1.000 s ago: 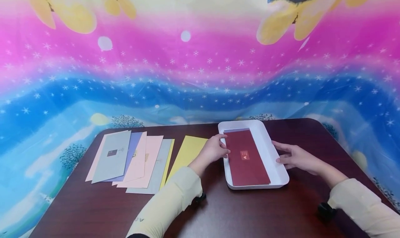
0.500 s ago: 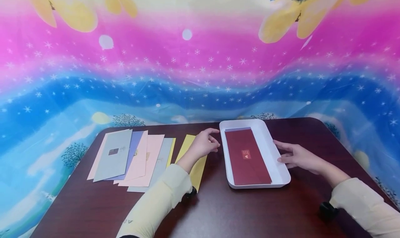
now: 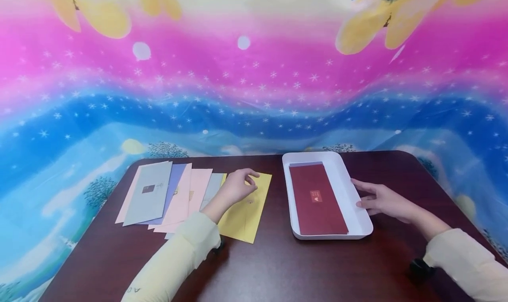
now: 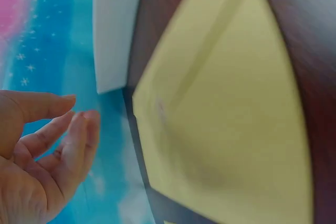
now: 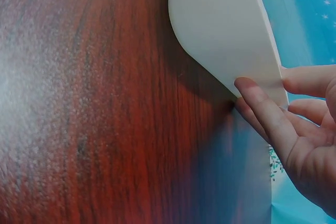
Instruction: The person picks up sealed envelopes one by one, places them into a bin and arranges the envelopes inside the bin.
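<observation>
In the head view, my left hand (image 3: 236,187) hovers over a yellow envelope (image 3: 242,218), its fingers loosely bent with nothing between them. The left wrist view shows that envelope (image 4: 226,114) lying below and a gap between thumb and fingertips. At the right, my right hand (image 3: 386,203) touches the right side of a white tray (image 3: 361,222) with its fingertips. Up close, those fingers (image 5: 273,119) are fairly straight against the tray's wall (image 5: 226,24). Inside the tray lies a dark red envelope (image 3: 317,214) with a small label, over a purple one (image 3: 305,164) that shows at the top edge.
Left of the yellow envelope, overlapping envelopes fan out on the dark wooden table (image 3: 278,271): a grey one (image 3: 147,205), a purple one (image 3: 178,178), pink ones (image 3: 202,178) and another grey one (image 3: 213,183). A patterned cloth (image 3: 254,108) hangs behind the table.
My left hand has let go of the dark red envelope in the tray and moved left, over the yellow envelope. The right hand stays at the tray's side.
</observation>
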The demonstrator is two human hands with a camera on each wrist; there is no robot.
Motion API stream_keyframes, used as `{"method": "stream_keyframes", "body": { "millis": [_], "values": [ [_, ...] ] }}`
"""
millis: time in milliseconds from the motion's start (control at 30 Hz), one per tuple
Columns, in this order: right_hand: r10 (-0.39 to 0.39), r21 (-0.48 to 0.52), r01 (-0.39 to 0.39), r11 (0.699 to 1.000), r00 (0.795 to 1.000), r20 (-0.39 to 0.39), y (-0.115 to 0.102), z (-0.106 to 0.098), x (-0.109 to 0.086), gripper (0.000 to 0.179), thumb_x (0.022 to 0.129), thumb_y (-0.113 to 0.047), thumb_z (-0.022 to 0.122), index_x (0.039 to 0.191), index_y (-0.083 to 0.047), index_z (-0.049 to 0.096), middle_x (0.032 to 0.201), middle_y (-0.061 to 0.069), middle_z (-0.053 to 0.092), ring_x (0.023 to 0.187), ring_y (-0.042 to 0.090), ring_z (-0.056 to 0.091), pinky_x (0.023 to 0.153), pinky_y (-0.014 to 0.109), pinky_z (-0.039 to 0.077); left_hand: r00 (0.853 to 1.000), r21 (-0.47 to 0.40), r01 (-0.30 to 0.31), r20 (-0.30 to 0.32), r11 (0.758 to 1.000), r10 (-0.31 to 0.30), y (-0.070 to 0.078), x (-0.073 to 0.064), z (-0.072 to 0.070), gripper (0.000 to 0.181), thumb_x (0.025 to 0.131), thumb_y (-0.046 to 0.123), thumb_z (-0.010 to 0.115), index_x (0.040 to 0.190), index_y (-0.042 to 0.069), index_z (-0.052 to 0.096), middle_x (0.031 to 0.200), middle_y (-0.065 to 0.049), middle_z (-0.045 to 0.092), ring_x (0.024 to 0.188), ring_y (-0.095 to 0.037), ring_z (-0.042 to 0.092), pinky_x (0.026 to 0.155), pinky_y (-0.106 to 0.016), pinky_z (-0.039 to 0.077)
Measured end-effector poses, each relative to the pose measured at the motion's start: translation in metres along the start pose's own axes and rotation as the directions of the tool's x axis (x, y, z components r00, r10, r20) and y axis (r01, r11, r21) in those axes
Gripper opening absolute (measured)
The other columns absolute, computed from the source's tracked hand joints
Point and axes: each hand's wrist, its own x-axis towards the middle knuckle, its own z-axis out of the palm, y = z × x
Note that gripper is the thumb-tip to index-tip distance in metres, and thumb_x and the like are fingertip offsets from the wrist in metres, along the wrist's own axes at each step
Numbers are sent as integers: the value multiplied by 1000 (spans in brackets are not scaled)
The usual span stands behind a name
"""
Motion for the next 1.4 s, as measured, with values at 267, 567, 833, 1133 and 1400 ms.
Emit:
{"method": "stream_keyframes", "body": {
  "millis": [267,567,833,1133,1400],
  "values": [
    [-11,14,11,1000,1000,4,1,-1,-1,85,97,-4,68,159,9,10,152,46,24,117,45,63,81,45,60,996,239,55,53,969,-69,-30,-15,-2,42,91,13,76,130,-2,67,120,-18,69,111,-32,65,92,-46,54],
    [-7,1,7,1000,1000,5,1,0,0,85,97,-4,68,159,9,10,152,46,23,118,48,62,81,45,60,996,384,64,35,921,-84,-39,-24,1,53,86,24,83,127,-6,67,120,-23,62,108,-34,59,89,-44,51],
    [-19,1,19,1000,1000,6,2,0,1,83,98,-3,66,158,10,10,153,46,22,118,47,62,81,44,60,989,450,135,-5,883,-149,-39,-26,7,55,82,41,86,110,-2,68,103,-18,53,85,-32,53,73,-43,50],
    [-16,-3,16,1000,1000,-5,3,1,2,83,97,-4,67,158,10,12,153,45,23,117,46,63,80,44,60,971,405,230,-41,885,-234,-34,-29,13,69,72,49,92,105,-5,66,120,-24,51,87,-31,52,70,-40,50],
    [-25,-21,25,999,1000,0,3,1,1,82,98,-4,66,158,11,12,152,45,24,115,43,65,80,45,60,978,449,193,-19,873,-206,-35,-29,11,83,66,48,96,124,-2,63,117,-24,51,98,-37,53,82,-48,52]
  ]
}}
